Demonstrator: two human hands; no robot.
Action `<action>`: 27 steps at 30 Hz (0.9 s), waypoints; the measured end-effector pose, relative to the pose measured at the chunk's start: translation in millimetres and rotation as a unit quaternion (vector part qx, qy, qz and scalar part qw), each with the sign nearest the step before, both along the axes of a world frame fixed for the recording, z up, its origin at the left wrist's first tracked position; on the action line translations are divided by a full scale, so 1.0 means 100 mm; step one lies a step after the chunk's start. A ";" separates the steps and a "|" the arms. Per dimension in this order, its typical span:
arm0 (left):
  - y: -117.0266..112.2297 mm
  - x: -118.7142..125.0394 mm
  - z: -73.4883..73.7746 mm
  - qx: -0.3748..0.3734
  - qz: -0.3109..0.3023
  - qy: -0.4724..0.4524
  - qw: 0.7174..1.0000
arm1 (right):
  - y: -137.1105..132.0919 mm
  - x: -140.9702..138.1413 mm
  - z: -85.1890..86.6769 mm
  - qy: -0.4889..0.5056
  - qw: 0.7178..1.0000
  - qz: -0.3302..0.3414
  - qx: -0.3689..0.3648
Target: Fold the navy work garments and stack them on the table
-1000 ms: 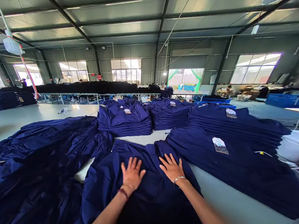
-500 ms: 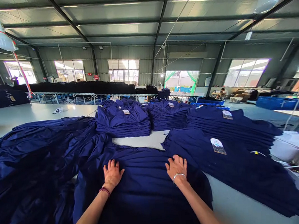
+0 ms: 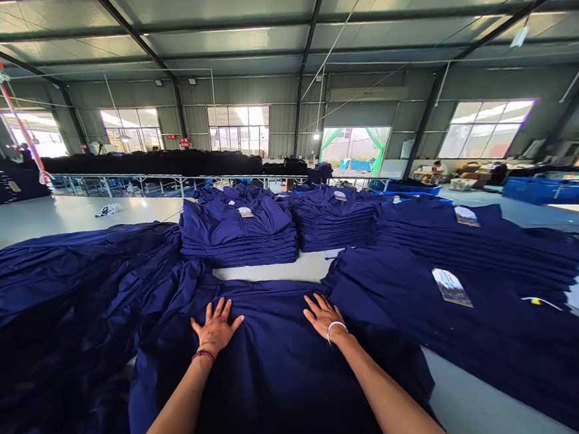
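A navy blue garment lies spread flat on the pale table right in front of me. My left hand presses flat on its upper left part, fingers spread, with a dark red band at the wrist. My right hand lies flat on its upper right part, fingers stretched out, a silver bangle on the wrist. Neither hand holds anything.
A loose heap of navy garments fills the left. Folded navy stacks stand behind, and tagged garments lie to the right. Farther tables carry dark piles. A person sits far off by the right wall.
My hands moved apart across the garment and the fabric was smoothed wider and flatter. The fingers, curled half a second ago, are spread again.
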State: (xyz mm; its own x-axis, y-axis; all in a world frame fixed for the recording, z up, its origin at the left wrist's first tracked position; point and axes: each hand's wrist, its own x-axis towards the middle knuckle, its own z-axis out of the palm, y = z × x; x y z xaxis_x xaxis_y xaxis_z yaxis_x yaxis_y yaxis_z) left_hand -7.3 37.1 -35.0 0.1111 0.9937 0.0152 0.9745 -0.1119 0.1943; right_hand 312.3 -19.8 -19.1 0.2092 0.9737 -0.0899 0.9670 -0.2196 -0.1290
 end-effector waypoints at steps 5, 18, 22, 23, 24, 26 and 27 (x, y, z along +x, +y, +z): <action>0.03 -0.26 0.01 -0.003 0.016 0.000 1.000 | -0.12 0.11 0.00 0.000 0.993 -0.004 0.117; -0.20 -0.34 0.02 -0.009 -0.018 0.022 1.000 | -0.28 0.52 0.22 0.047 0.966 -0.197 0.160; -0.28 -0.35 0.01 -0.006 -0.018 0.028 0.999 | -0.15 0.57 0.39 0.065 0.953 -0.205 0.212; -0.28 -0.35 0.01 -0.004 -0.018 0.027 0.999 | -0.12 0.57 0.40 0.072 0.954 -0.195 0.217; -0.28 -0.35 0.01 -0.001 -0.019 0.026 0.999 | -0.11 0.56 0.39 0.081 0.955 -0.181 0.218; -0.27 -0.35 0.00 0.006 -0.019 0.024 1.000 | -0.07 0.51 0.34 0.101 0.961 -0.156 0.206; -0.26 -0.35 0.00 0.008 -0.019 0.023 1.000 | -0.05 0.49 0.31 0.109 0.963 -0.149 0.198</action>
